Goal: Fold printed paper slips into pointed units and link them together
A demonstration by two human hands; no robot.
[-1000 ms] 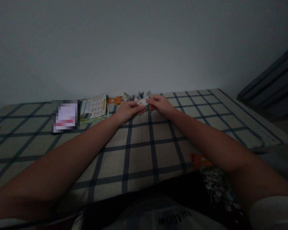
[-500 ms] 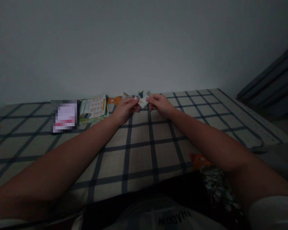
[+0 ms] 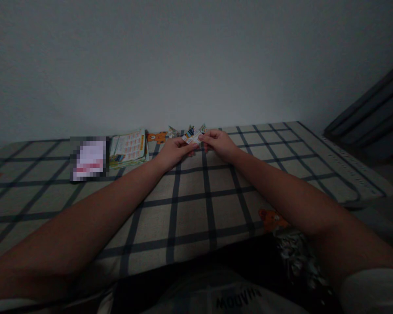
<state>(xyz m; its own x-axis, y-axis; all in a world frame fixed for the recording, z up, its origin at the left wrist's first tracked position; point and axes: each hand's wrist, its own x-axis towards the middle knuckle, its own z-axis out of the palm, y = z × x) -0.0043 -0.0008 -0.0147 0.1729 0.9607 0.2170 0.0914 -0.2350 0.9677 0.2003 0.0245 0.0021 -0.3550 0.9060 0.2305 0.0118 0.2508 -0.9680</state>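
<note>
Between left hand (image 3: 173,153) and right hand (image 3: 220,145), near wall (image 3: 196,65): folded printed paper (image 3: 193,137), pinched by both hands.

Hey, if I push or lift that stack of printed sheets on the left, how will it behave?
The stack of printed sheets would probably slide apart when pushed, since its edges lie uneven. Single sheets look thin, so may flop if lifted by a corner. Flat on the checked cloth, it seems unlikely to roll or tip.
</note>
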